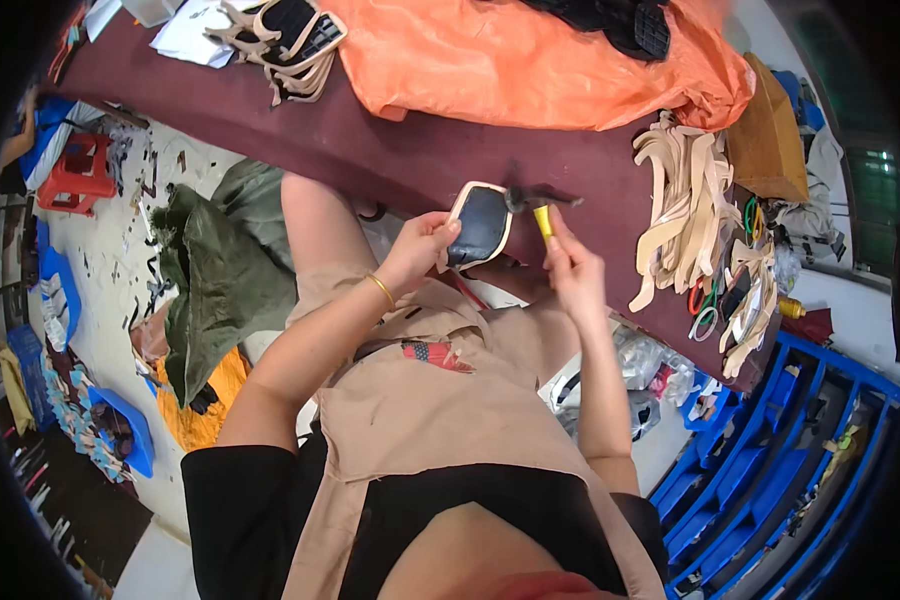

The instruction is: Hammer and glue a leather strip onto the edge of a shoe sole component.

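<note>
My left hand (425,248) pinches the left edge of a rounded panel (480,228), dark on its face with a beige rim, and holds it tilted at the table's near edge. My right hand (576,270) is closed round the yellow handle of a hammer (544,222). Motion smears the hammer's dark head, which is close to the panel's upper right edge; whether they touch, I cannot tell. Far left on the table lies a stack of similar beige-rimmed pieces (305,80). Long curved beige strips (675,205) are heaped at the right.
An orange sheet (530,75) covers the far side of the dark red table (440,150). Scissors (708,312) lie by the strips, near a cardboard box (770,140). A blue rack (750,480) stands at lower right. Dark green cloth (215,280) and a red stool (78,172) are left.
</note>
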`<state>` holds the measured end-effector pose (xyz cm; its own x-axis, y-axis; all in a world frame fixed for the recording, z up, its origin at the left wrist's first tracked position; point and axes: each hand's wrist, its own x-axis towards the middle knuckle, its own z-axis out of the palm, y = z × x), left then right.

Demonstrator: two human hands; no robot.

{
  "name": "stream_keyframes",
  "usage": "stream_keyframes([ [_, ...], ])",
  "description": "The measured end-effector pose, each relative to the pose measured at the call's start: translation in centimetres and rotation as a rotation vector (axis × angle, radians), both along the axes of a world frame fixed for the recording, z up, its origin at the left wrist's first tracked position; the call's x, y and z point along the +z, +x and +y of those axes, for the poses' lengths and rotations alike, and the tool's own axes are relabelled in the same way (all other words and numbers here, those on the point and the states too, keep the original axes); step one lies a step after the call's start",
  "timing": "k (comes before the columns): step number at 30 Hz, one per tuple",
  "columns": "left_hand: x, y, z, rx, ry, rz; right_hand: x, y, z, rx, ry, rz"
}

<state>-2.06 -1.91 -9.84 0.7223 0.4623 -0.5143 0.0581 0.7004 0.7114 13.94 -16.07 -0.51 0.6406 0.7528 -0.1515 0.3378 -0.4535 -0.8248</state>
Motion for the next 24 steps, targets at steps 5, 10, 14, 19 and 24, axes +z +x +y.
stream_keyframes([
  [5, 0.7, -0.1, 0.0, 0.006, 0.024, 0.013, 0.9, 0.9, -1.3, -0.073, 0.145, -0.096],
  [10, 1.3, 0.3, -0.4, 0.037, 0.009, 0.09, -1.8, 0.6, -1.3, -0.005, -0.006, 0.018],
  [14, 1.0, -0.1, 0.2, 0.532, -0.105, -0.053, 0.4, 0.7, -1.4, -0.219, 0.214, 0.053],
  [19, 0.7, 0.0, -0.3, 0.552, -0.082, -0.012, -3.5, -3.9, -0.8, -0.225, 0.564, 0.198],
  [24, -0.5, -0.8, 0.3, 0.544, -0.054, 0.003, -6.8, -5.6, 0.6, -0.056, 0.425, -0.098],
])
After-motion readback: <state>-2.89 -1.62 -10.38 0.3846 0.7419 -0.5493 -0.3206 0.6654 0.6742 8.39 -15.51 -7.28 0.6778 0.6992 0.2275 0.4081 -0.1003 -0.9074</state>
